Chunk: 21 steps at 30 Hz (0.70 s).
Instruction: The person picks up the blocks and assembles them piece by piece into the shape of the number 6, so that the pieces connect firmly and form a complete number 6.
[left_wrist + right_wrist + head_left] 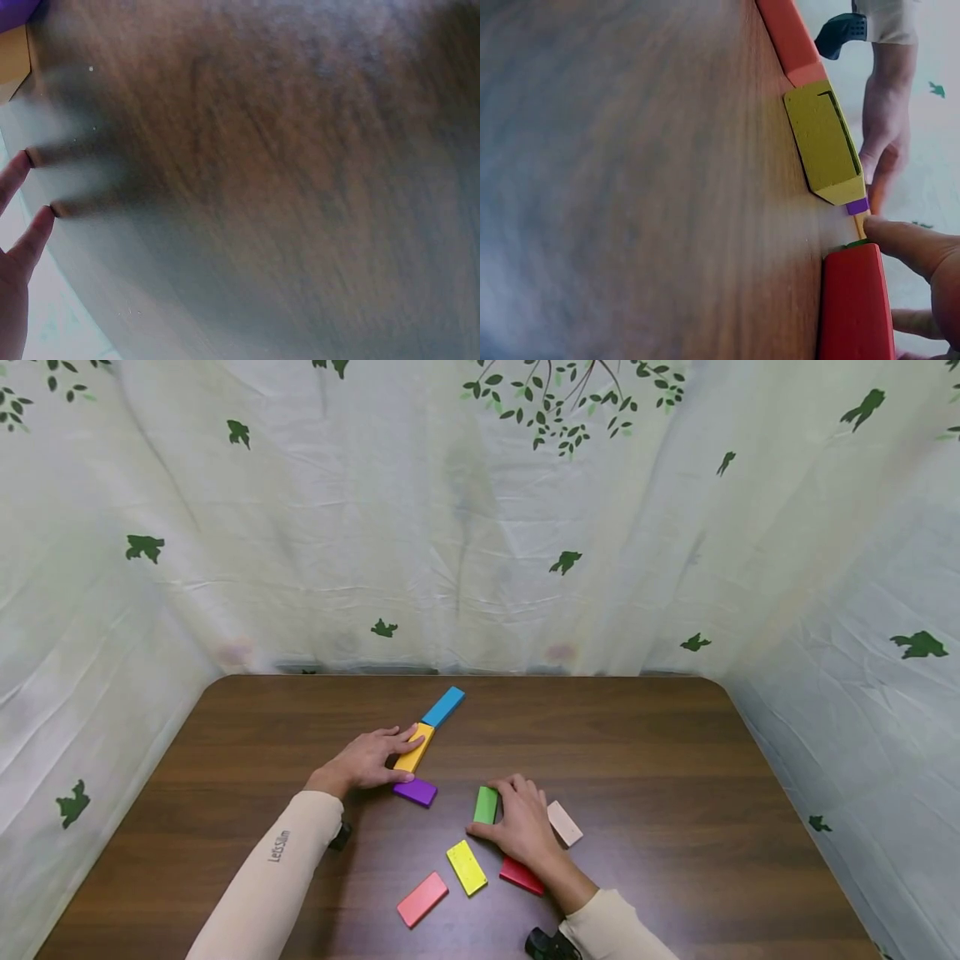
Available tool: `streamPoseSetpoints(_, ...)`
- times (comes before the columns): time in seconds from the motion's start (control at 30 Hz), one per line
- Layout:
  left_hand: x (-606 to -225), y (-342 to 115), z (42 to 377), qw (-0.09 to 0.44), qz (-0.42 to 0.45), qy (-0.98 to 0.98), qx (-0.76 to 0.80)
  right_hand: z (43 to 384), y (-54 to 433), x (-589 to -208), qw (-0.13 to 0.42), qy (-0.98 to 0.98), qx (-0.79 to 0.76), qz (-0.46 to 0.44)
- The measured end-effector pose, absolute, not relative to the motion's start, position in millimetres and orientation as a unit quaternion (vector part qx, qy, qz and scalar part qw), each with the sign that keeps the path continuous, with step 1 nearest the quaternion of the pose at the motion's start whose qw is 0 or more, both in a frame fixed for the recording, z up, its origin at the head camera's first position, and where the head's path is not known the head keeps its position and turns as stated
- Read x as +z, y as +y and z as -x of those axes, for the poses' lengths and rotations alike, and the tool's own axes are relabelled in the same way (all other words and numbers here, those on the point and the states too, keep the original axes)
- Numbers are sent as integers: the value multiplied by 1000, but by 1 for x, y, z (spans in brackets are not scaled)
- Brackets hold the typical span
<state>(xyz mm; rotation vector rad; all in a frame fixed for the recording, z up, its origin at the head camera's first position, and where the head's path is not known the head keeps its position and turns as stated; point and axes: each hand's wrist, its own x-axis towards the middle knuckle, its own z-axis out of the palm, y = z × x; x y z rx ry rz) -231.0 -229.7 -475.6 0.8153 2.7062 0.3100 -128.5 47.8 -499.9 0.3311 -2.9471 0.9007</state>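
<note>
Our right grip [517, 822] pinches the green block [485, 806] end to end, thumb on the near end; it's on the desk [637, 760], just beyond yellow [467, 867]. Our left grip [367, 760] lies over orange [411, 760], fingers fairly straight, not curled round. Orange sits between blue [444, 706] and purple [416, 792]. We'd guess light, stiff, a bit slippery, not fragile. We'd keep hold at the ends, light squeeze.
</note>
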Motion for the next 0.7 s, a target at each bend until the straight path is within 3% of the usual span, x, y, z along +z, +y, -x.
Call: streamPoseSetpoints(0.7, -474, -229, 231, 154, -268, 944, 115, 131, 47, -500, 13, -948, 295, -119)
